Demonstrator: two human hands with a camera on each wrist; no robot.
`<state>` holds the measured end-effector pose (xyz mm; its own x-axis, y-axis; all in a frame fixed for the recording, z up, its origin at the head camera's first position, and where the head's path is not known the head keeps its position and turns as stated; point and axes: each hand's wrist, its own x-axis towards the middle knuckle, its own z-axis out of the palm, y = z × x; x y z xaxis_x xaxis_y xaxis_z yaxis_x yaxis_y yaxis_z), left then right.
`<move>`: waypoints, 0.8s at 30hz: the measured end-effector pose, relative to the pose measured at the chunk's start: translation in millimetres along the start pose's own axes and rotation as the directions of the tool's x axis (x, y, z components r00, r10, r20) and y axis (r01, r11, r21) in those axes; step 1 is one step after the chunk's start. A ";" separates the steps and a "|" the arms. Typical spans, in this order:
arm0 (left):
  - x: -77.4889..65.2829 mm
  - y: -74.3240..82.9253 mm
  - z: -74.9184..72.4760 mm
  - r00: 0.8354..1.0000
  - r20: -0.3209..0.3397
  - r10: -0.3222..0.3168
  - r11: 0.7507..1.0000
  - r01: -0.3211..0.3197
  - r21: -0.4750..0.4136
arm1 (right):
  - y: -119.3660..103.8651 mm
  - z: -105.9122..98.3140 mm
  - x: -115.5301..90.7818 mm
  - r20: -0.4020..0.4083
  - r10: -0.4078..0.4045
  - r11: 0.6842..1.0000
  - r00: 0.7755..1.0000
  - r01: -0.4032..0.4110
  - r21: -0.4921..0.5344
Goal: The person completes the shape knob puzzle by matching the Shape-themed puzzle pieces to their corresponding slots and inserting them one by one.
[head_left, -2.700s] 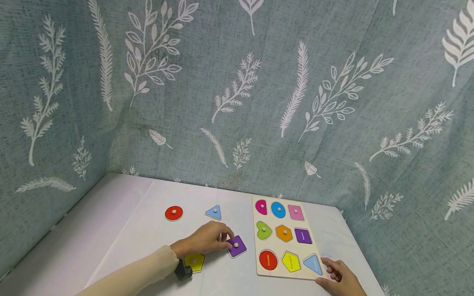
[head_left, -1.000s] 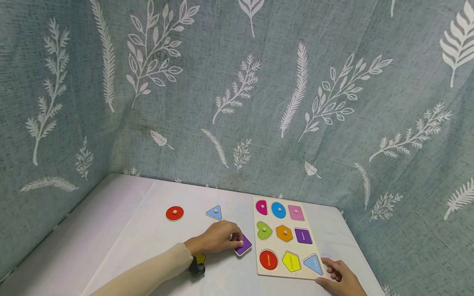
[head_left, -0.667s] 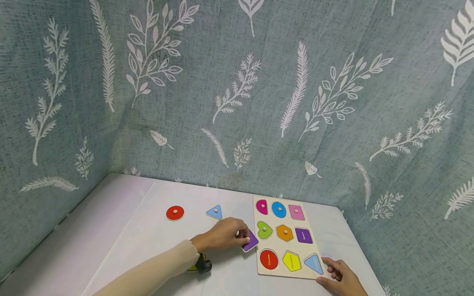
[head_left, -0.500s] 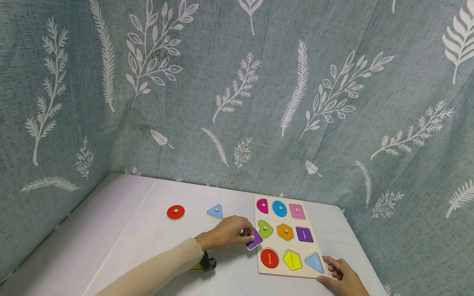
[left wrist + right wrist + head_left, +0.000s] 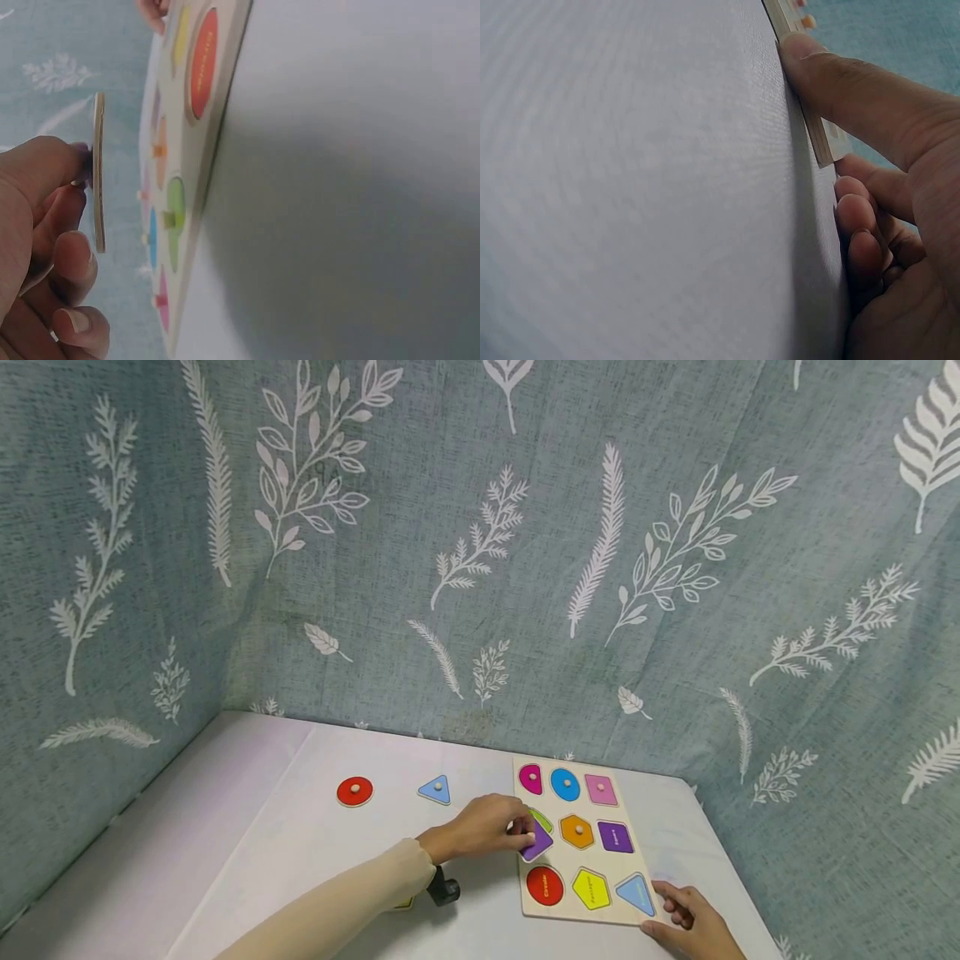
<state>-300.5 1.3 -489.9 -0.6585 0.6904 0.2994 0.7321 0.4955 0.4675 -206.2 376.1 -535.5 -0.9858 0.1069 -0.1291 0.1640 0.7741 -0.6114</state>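
Note:
My left hand (image 5: 480,828) pinches the knob of a purple square puzzle piece (image 5: 538,843), raised over the left edge of the wooden shape puzzle board (image 5: 514,793). In the left wrist view the piece (image 5: 99,172) shows edge-on between thumb and fingers, apart from the board. It covers part of the green heart piece (image 5: 542,818) in the head view. At the board's near right corner, my right hand (image 5: 693,925) holds the edge between thumb and index finger, the other fingers curled beneath. Purple, red, yellow and blue recesses on the board show printed words.
A red circle piece (image 5: 355,792) and a light blue triangle piece (image 5: 435,789) lie on the white table left of the board. Under my left forearm a yellow piece (image 5: 405,905) is mostly hidden. A leaf-patterned cloth (image 5: 480,568) hangs behind the table.
My left hand has gripped the purple square's knob, lifted it off the table and carried it right until it overlaps the board. My right hand has stayed at the board's corner.

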 end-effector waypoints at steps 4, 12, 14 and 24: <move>7.8 3.7 3.6 1.000 0.000 0.010 1.000 -0.010 -0.010 | -0.1 -0.5 -0.5 -0.001 0.009 1.000 1.000 -0.009 0.014; 22.8 11.0 13.0 1.000 0.020 0.001 0.999 0.000 -0.032 | -3.1 -1.4 -0.4 0.003 0.020 1.000 1.000 -0.020 0.004; 26.0 12.3 15.4 1.000 0.020 0.003 0.999 -0.002 -0.042 | -3.6 -1.4 0.0 0.003 0.019 1.000 1.000 -0.019 -0.002; 44.0 18.2 27.5 0.998 0.041 -0.047 0.996 0.050 -0.071 | -1.9 -3.1 3.0 0.021 0.048 0.999 0.999 -0.048 0.014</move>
<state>-311.3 55.1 -491.1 -0.6847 0.6874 0.2425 0.6838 0.4906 0.5401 -209.5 376.9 -532.3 -0.9760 0.1308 -0.1741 0.2115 0.7595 -0.6152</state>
